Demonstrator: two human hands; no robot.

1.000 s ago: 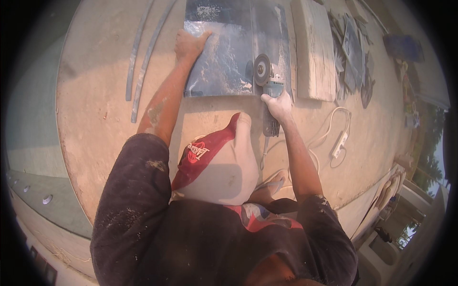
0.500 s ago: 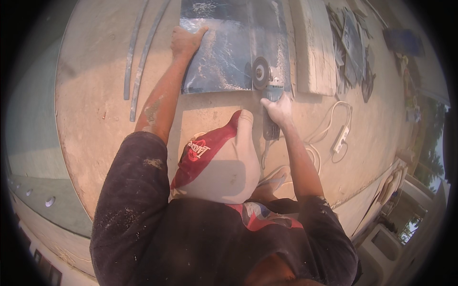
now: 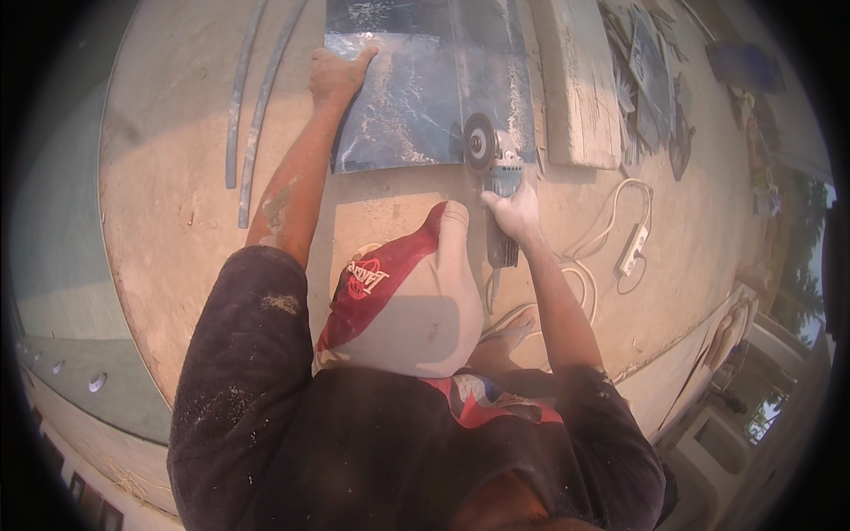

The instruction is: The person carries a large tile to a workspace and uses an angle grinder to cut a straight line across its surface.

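A dark, glossy tile [image 3: 390, 106] dusted with white powder lies flat at the top middle. My left hand [image 3: 336, 75] is closed on its left edge, the thumb resting on the upper face. In my right hand [image 3: 516, 211] is an angle grinder [image 3: 505, 177], gripped around its body. Its round cutting disc [image 3: 479, 142] stands upright over the tile's near edge, right of the middle; whether it touches the tile I cannot tell. A pale line runs along the tile away from the disc. White dust coats my right hand.
Right of the tile sits a thick pale block [image 3: 580, 97], with broken tile pieces [image 3: 651, 80] beyond it. A white power strip [image 3: 632, 250] and looped cable [image 3: 602, 234] lie at the right. Two grey strips [image 3: 257, 133] lie on the left. My knee [image 3: 416, 310] is close below the tile.
The grinder has come slightly toward me, its disc nearer the tile's front edge. My left hand keeps its place on the tile, and the whole view has shifted a little.
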